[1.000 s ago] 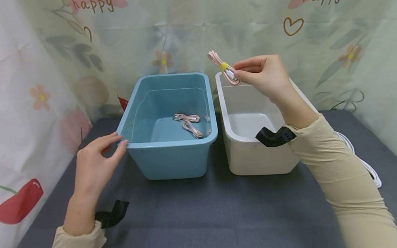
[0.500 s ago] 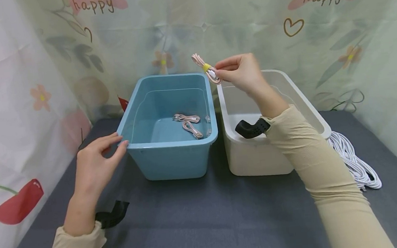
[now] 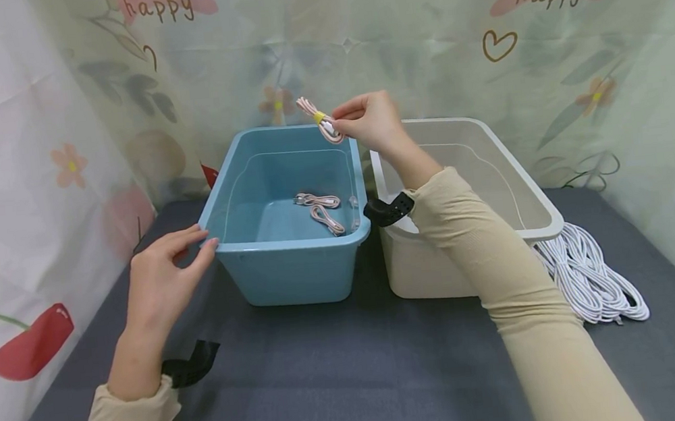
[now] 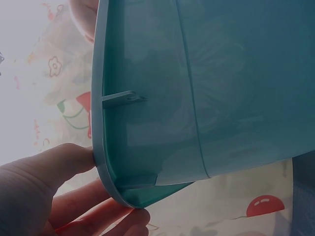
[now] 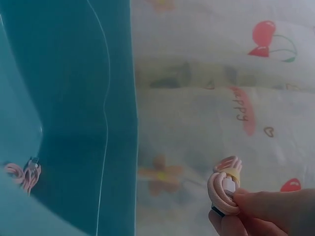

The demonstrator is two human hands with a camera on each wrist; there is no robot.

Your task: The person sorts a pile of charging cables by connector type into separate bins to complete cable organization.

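In the head view my right hand [image 3: 368, 123] pinches a coiled pink cable [image 3: 323, 122] by its lower end, up over the back right corner of the blue bin [image 3: 292, 244]. A yellow tie wraps the middle of the coil, and a white connector shows beside my thumb in the right wrist view. My left hand [image 3: 163, 275] grips the bin's front left corner, thumb and fingers on the rim [image 4: 100, 142]. Inside the bin, two more coiled pink cables [image 3: 327, 219] lie on the floor near the right wall, beside a small clear object [image 3: 354, 212].
A white bin [image 3: 478, 149] stands close to the right of the blue one, partly covered by my right forearm. Beyond it, a thick bundle of white cable [image 3: 594, 280] lies on the dark tablecloth [image 3: 354, 378]. A printed curtain [image 3: 431, 45] hangs behind.
My right hand has moved left with the coiled pink cable, from above the white bin to above the blue bin's back right corner. The left hand has stayed on the rim.
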